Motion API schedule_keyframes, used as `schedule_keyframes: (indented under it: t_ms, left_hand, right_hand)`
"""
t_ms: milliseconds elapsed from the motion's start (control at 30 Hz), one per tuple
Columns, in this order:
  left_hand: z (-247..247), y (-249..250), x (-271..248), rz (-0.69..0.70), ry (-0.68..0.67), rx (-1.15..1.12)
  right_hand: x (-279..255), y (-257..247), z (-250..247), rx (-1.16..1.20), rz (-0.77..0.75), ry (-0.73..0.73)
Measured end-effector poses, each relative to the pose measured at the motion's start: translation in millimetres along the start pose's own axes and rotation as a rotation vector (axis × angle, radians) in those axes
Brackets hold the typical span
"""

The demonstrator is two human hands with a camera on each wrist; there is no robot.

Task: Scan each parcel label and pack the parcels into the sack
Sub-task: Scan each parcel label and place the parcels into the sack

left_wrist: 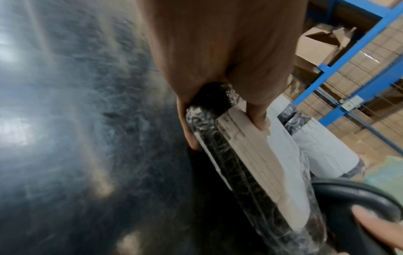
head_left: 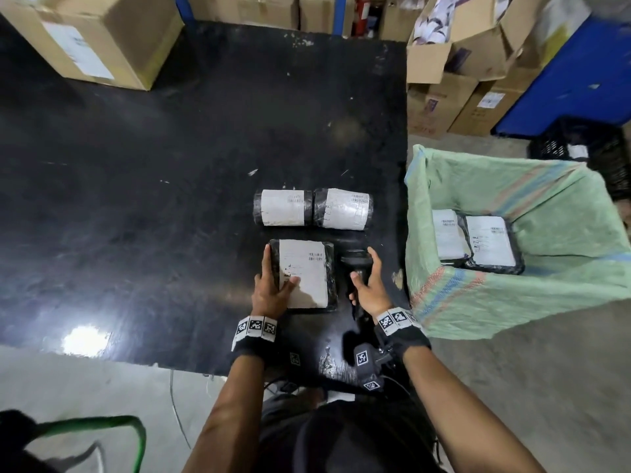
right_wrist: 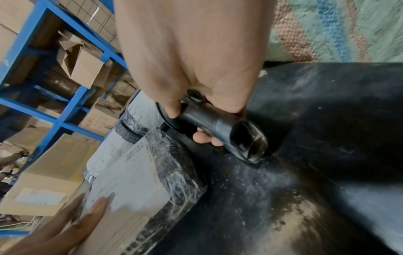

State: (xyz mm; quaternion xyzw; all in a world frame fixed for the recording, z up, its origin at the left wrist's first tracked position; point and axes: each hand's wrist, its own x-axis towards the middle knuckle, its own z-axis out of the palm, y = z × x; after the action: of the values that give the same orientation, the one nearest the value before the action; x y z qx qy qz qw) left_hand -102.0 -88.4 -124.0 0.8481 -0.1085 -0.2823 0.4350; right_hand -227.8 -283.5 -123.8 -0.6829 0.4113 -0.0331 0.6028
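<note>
Black scanner (head_left: 356,268) beside wrapped parcel (head_left: 302,273)

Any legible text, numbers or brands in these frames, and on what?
None can be read.
Near parcel's label: barcode and print, too small.
Two rolled parcels: labels blurred.
Two parcels in the sack: labels too small.
Cardboard boxes: print blurred.

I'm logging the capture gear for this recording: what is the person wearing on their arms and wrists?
Both forearms are bare, with no sleeves or gloves. The left wrist carries a black fabric wristband topped by a white strip of square black-and-white coded markers. The right wrist has the same band and marker strip, plus a small black camera unit bearing similar markers, with thin black cables trailing off it.
</note>
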Motion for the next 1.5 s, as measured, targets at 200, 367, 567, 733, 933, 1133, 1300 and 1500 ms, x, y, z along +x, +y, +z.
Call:
schedule_keyframes:
  t_ms: [200,367,567,733,933,1133,1300,1500]
  left_hand:
    - [6.7,-21.3,23.0,0.102,0.031,-0.138]
    - [-2.8,18.3,17.2,0.200,0.055,-0.164]
    - [-12.7,74.8,7.8,0.304,0.099,-0.305]
    - [-19.1,119.0,-0.4,0.413,0.074,-0.466]
    - [-21.1,143.8,6.4,0.433,0.091,-0.502]
    - [-20.3,153.9,11.6,0.465,0.099,-0.517]
    - [-18.2,159.3,14.1,0.470,0.097,-0.563]
    - [-21.9,165.3,18.1,0.427,0.074,-0.543]
  right_hand:
    - [-29.6,-15.7,-21.1,0.107,-0.021,0.004]
    - [-64.2,-55.8,-41.6,0.146,-0.161,0.021]
    - [-93.1,-118.8,-53.0,0.235,-0.368,-0.012]
    - [-109.5,-156.7,-52.8,0.219,-0.467,-0.031]
    - [-115.6,-180.8,-49.4,0.132,-0.514,-0.048]
    - [-118.3,-194.4,-44.1,0.143,-0.549,-0.052]
    - [-117.4,-200.4,-39.4,0.133,-0.580,-0.061]
    - [-113.1,-203.8,-39.2,0.128,-0.575,-0.048]
